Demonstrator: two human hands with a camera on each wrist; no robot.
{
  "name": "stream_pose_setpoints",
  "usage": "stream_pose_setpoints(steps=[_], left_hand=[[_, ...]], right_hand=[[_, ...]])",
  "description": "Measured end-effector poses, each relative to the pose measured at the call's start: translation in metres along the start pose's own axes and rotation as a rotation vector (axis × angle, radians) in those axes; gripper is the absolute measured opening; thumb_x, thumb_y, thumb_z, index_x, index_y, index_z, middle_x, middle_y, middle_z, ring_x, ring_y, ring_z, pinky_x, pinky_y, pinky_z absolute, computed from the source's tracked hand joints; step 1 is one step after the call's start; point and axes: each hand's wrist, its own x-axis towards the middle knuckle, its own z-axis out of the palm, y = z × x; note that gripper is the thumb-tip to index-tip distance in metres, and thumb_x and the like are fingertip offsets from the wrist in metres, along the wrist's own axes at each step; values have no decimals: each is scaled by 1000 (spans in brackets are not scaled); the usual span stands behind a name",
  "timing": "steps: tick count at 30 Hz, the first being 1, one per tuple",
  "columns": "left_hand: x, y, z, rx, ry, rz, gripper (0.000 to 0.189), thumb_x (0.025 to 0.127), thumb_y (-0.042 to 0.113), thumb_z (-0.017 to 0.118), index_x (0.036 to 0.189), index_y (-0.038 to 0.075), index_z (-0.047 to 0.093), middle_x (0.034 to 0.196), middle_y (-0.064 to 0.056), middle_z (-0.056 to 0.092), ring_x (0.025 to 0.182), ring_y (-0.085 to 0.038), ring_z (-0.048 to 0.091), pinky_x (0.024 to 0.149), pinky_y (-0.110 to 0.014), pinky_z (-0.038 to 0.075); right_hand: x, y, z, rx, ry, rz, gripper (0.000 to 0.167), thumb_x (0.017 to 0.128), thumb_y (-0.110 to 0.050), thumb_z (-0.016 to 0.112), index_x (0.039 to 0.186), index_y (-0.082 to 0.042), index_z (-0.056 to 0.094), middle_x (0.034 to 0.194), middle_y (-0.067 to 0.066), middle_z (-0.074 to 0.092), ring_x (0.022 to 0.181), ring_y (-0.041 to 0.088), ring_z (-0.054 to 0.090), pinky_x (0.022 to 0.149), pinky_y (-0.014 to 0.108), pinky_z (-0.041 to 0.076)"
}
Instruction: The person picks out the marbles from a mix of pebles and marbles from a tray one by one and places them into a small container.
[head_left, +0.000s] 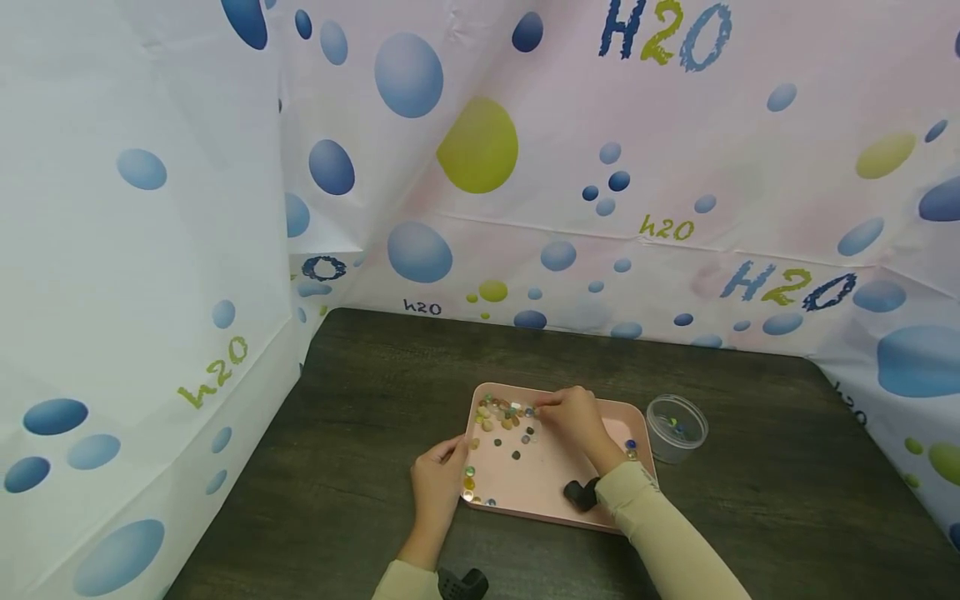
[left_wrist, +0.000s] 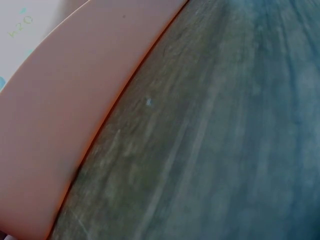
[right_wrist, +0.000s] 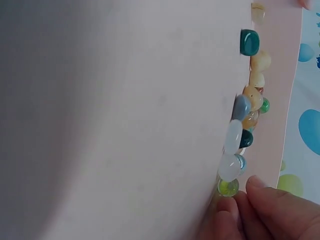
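A pink tray lies on the dark table, with small glass and stone pebbles gathered mostly at its far left. My left hand grips the tray's left rim between thumb and fingers. Over the tray's far side, my right hand reaches in with its fingertips down at the right end of the pebble cluster. The right wrist view puts those fingertips right at a yellow-green glass bead. White, grey and teal pebbles line up beyond it. In the left wrist view, only the tray's outer wall fills the left side.
A clear round tub with a few coloured pieces inside stands against the tray's right side. More beads sit along the tray's near left corner and by its right wall. A patterned sheet hangs behind and beside the table.
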Motion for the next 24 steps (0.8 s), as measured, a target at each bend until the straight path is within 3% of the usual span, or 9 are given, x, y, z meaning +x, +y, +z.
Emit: stream_pose_setpoints(steps=[11, 24], left_hand=[[0, 1, 0, 0, 2, -3, 12, 88, 10, 74, 90, 0, 79, 87, -19, 77, 72, -20, 73, 55, -17, 53], [-1, -1, 0, -5, 0, 7, 12, 88, 10, 74, 92, 0, 79, 90, -20, 76, 76, -25, 74, 58, -20, 55]], right_hand=[[1, 1, 4, 5, -4, -18, 13, 81, -16, 82, 93, -12, 82, 102, 11, 78, 103, 30, 70, 84, 41, 57], [1, -5, 13, -52, 14, -46, 12, 80, -15, 82, 91, -11, 82, 97, 10, 78, 99, 29, 71, 86, 42, 56]])
